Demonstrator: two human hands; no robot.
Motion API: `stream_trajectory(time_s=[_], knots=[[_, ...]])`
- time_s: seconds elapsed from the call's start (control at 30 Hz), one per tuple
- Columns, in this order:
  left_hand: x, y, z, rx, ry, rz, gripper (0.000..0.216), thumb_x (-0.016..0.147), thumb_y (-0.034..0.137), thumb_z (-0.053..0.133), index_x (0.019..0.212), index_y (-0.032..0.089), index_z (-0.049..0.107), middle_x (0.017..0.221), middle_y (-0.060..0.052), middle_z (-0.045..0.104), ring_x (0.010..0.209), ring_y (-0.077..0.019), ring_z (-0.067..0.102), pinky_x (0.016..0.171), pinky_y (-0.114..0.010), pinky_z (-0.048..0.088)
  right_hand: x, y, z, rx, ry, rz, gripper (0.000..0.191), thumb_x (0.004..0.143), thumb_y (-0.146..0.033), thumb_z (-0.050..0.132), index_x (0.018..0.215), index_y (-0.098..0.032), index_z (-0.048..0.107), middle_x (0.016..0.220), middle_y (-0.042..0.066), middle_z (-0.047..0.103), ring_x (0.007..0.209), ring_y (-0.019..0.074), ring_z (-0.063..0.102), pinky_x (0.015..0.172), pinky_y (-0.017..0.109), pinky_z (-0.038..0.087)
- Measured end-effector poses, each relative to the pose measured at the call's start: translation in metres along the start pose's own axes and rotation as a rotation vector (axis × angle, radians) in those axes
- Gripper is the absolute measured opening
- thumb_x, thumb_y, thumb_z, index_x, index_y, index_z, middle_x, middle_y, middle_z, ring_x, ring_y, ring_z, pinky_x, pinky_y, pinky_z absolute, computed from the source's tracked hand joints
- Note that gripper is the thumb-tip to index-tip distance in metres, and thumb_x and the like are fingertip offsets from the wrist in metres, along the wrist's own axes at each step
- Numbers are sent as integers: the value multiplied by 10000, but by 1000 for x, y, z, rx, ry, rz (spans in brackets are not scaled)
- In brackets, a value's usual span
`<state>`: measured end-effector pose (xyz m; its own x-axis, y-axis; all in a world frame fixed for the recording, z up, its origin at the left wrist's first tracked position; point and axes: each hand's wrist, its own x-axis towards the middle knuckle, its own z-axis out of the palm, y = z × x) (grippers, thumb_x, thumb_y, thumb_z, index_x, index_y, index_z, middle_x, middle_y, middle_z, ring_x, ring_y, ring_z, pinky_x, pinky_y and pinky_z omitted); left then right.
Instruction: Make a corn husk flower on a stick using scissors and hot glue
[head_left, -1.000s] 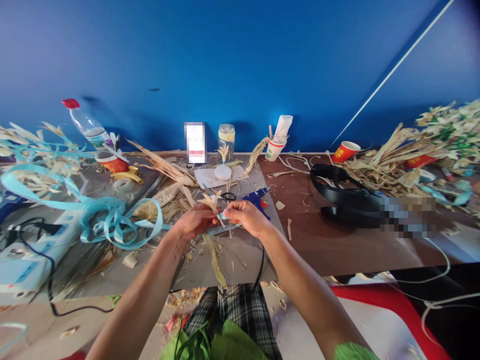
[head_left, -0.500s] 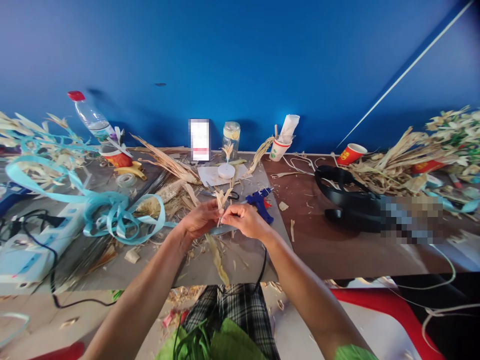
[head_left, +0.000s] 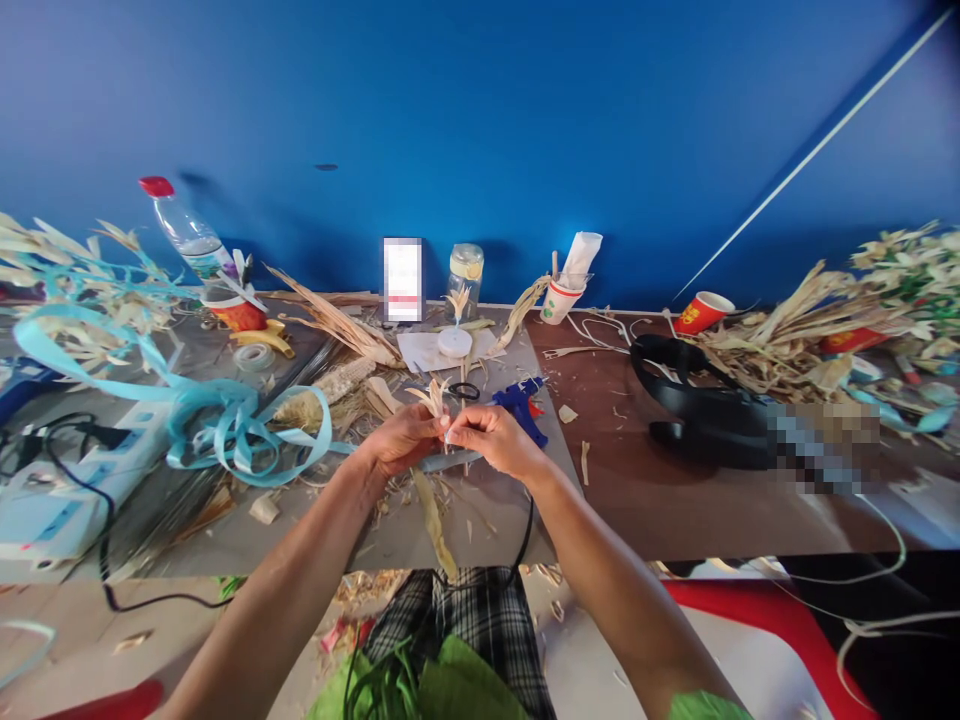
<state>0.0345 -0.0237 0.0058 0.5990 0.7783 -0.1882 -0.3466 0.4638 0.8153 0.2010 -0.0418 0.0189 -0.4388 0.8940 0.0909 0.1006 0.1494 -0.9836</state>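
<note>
Between my two hands is a small corn husk flower [head_left: 434,398] with pale pointed petals. My left hand [head_left: 401,438] is closed around its base, thumb and fingers pinching. My right hand [head_left: 491,438] pinches just below the petals at the stem end, fingertips nearly touching those of the left. What exactly lies between the right fingertips is too small to make out. Behind my hands lie black-handled scissors [head_left: 465,391]. A blue glue gun [head_left: 521,408] rests just beyond my right hand. Another husk flower [head_left: 458,302] stands on a round white lid [head_left: 454,343].
Light blue ribbon [head_left: 240,435] coils at the left beside a white power strip [head_left: 75,490]. Corn husks [head_left: 345,325] and scraps litter the table. Along the wall stand a phone [head_left: 403,280], a glass jar [head_left: 466,275] and paper cups [head_left: 703,313]. A black strapped object [head_left: 697,410] lies right.
The flower has tipped leftward, its petals now leaning towards my left hand. My right hand stays close to the stem, its fingers slightly shifted.
</note>
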Motion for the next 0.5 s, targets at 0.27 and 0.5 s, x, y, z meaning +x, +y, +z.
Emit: stream_trajectory(time_s=[0.27, 0.5], knots=[[4, -2, 3, 49, 35, 21, 300, 620, 329, 760, 583, 88, 586, 501, 6, 496, 462, -54, 408, 477, -200, 289, 0, -3, 1, -112, -21, -14, 222, 758, -338, 616, 649, -144, 636, 581, -22, 515, 553, 85, 394, 540, 218, 294], [2, -3, 9, -63, 47, 73, 298, 590, 318, 783, 666, 116, 577, 546, 31, 484, 457, -34, 358, 451, -177, 260, 1, 1, 0, 31, 4, 47, 219, 734, -336, 639, 627, -146, 611, 534, -45, 431, 516, 72, 330, 512, 230, 247]])
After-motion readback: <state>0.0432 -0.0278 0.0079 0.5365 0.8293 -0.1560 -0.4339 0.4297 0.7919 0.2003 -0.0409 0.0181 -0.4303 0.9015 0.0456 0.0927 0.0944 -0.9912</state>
